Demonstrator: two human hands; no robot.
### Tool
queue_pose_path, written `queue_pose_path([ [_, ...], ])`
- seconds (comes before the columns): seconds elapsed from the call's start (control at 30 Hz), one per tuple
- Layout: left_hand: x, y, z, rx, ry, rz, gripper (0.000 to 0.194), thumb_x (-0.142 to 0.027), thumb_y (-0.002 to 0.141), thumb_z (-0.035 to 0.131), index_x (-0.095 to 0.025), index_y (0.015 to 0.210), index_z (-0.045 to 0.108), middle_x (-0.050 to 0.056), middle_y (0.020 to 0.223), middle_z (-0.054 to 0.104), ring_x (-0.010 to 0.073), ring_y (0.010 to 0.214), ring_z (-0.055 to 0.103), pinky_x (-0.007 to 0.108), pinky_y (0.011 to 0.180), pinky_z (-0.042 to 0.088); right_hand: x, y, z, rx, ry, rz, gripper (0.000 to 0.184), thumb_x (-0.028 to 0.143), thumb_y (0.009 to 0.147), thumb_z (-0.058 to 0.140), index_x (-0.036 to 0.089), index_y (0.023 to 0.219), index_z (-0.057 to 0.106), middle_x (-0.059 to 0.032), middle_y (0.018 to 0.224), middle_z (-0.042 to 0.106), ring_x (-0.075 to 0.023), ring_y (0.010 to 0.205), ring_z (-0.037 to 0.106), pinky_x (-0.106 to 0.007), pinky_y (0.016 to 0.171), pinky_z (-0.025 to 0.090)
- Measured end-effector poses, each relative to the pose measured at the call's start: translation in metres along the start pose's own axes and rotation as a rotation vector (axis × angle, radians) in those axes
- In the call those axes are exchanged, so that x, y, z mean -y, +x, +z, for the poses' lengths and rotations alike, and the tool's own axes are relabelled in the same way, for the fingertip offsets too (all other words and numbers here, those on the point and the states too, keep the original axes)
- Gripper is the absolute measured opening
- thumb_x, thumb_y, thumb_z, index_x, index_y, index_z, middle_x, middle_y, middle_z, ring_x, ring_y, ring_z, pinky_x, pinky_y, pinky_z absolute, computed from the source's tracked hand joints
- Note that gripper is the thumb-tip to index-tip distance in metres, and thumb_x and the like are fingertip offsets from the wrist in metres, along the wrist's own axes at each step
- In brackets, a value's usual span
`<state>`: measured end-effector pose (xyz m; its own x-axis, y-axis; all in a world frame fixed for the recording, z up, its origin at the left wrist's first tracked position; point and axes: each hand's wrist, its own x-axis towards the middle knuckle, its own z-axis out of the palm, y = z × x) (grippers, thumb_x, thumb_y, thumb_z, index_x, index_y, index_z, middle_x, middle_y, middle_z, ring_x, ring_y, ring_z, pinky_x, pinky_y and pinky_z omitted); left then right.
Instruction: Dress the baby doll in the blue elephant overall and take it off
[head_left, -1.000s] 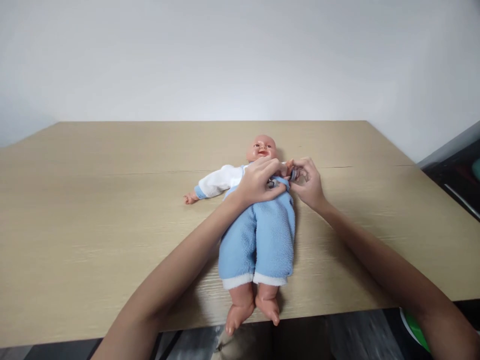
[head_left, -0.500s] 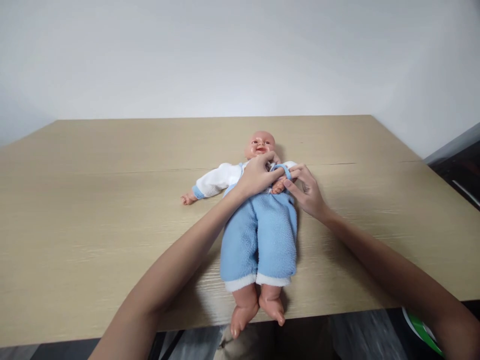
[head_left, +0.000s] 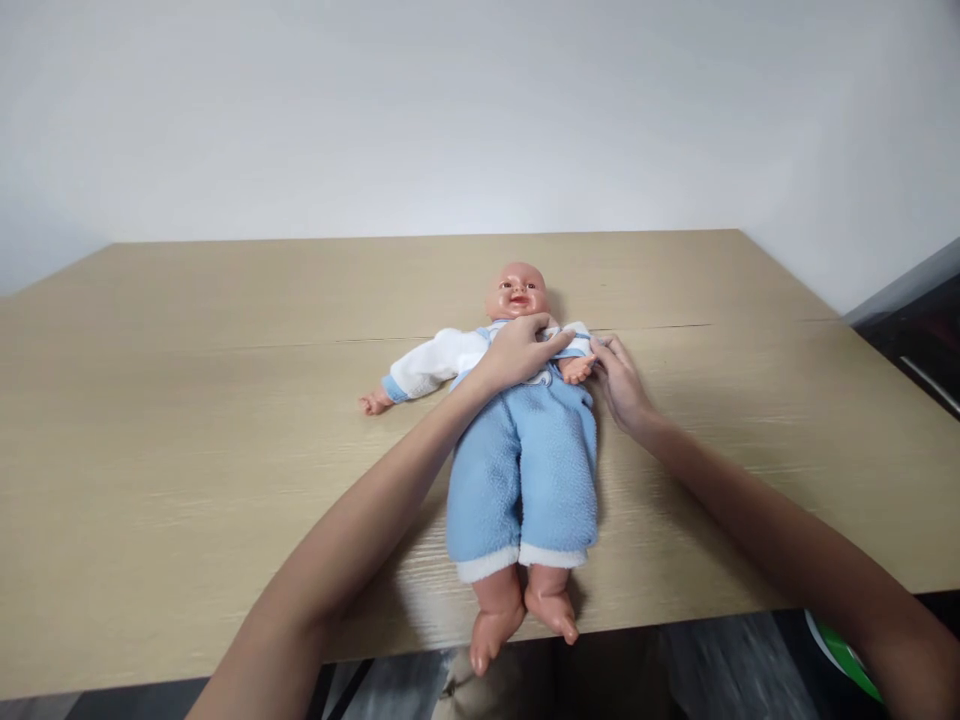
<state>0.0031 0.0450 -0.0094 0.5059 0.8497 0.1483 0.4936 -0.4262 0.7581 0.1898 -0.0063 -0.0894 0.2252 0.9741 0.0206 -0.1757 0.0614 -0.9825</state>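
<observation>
A baby doll [head_left: 519,290] lies on its back, feet toward me, in blue fleece trousers [head_left: 487,480] with white hems and a white top. Across its chest rests my left hand [head_left: 525,350], fingers closed on the top near the right-side sleeve [head_left: 576,335]. That sleeve has a blue cuff, and the doll's small hand [head_left: 576,370] pokes out of it. On the right, my right hand [head_left: 619,380] has its fingers bent together at the outer edge of the sleeve; my fingertips are partly hidden there. The doll's other arm [head_left: 435,365] lies stretched out to the left.
Under the doll is a light wooden table [head_left: 187,450], with a thin seam running across it. The doll's feet reach over its front edge. A white wall [head_left: 450,120] stands behind. A dark object [head_left: 922,330] is at the right, and something green [head_left: 847,655] is below the edge.
The blue band that was looped up between my hands now lies down around the doll's wrist. The doll's small hand has shifted right, and my right hand has moved slightly outward.
</observation>
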Motion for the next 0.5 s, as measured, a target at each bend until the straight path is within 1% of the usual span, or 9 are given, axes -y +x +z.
queue_pose_path([
  [0.07, 0.001, 0.001, 0.002, -0.041, 0.027, -0.015, 0.042, -0.051, 0.104, 0.064, -0.023, 0.077, 0.05, -0.003, 0.072, 0.051, 0.0177, 0.072, 0.048, 0.034, 0.07, 0.03, 0.001, 0.009, 0.006, -0.006, 0.098, 0.098, 0.044, 0.061, 0.079, 0.082, 0.029, 0.086, 0.053, 0.0065, 0.08, 0.06, -0.0163, 0.079, 0.062, -0.028, 0.081, 0.058],
  [0.13, 0.002, 0.002, 0.006, -0.098, 0.037, -0.022, 0.038, -0.047, 0.104, 0.066, -0.023, 0.078, 0.051, -0.003, 0.073, 0.051, 0.0176, 0.072, 0.048, 0.034, 0.07, 0.03, 0.003, 0.02, 0.012, 0.007, 0.133, 0.178, 0.039, 0.055, 0.079, 0.083, 0.029, 0.084, 0.056, 0.0058, 0.078, 0.064, -0.0171, 0.078, 0.066, -0.029, 0.078, 0.06],
  [0.23, 0.005, 0.002, 0.01, -0.186, 0.001, -0.018, 0.031, -0.041, 0.104, 0.066, -0.022, 0.083, 0.052, -0.002, 0.076, 0.053, 0.0174, 0.073, 0.049, 0.033, 0.07, 0.031, 0.006, 0.033, 0.015, 0.051, 0.113, 0.227, 0.035, 0.057, 0.083, 0.082, 0.028, 0.084, 0.061, 0.0024, 0.079, 0.072, -0.0203, 0.079, 0.07, -0.032, 0.076, 0.062],
  [0.3, 0.008, 0.002, 0.011, -0.221, -0.011, -0.016, 0.028, -0.039, 0.104, 0.065, -0.022, 0.085, 0.053, -0.003, 0.075, 0.053, 0.0173, 0.072, 0.049, 0.033, 0.07, 0.032, 0.007, 0.035, 0.012, 0.076, 0.085, 0.214, 0.038, 0.059, 0.08, 0.085, 0.028, 0.086, 0.063, 0.0028, 0.08, 0.074, -0.0208, 0.079, 0.071, -0.032, 0.074, 0.062],
  [0.4, 0.01, 0.001, 0.011, -0.22, -0.002, -0.002, 0.025, -0.038, 0.104, 0.066, -0.022, 0.087, 0.056, -0.002, 0.075, 0.055, 0.0177, 0.073, 0.052, 0.033, 0.07, 0.033, 0.009, 0.03, 0.003, 0.107, -0.03, 0.127, 0.049, 0.067, 0.072, 0.088, 0.03, 0.087, 0.059, 0.0043, 0.081, 0.073, -0.0212, 0.082, 0.072, -0.031, 0.075, 0.062],
  [0.43, 0.01, 0.0, 0.011, -0.215, 0.003, 0.003, 0.025, -0.038, 0.104, 0.066, -0.022, 0.088, 0.056, -0.002, 0.076, 0.056, 0.0179, 0.073, 0.053, 0.033, 0.07, 0.033, 0.01, 0.03, 0.001, 0.12, -0.094, 0.097, 0.052, 0.072, 0.073, 0.085, 0.031, 0.086, 0.057, 0.0038, 0.081, 0.073, -0.022, 0.083, 0.073, -0.032, 0.075, 0.063],
  [0.5, 0.01, 0.0, 0.011, -0.219, 0.022, 0.005, 0.025, -0.038, 0.104, 0.067, -0.022, 0.088, 0.056, -0.001, 0.077, 0.058, 0.0183, 0.073, 0.054, 0.033, 0.07, 0.034, 0.012, 0.033, 0.0, 0.162, -0.247, 0.046, 0.056, 0.083, 0.079, 0.072, 0.03, 0.083, 0.054, 0.0012, 0.08, 0.074, -0.0241, 0.083, 0.074, -0.036, 0.075, 0.065],
])
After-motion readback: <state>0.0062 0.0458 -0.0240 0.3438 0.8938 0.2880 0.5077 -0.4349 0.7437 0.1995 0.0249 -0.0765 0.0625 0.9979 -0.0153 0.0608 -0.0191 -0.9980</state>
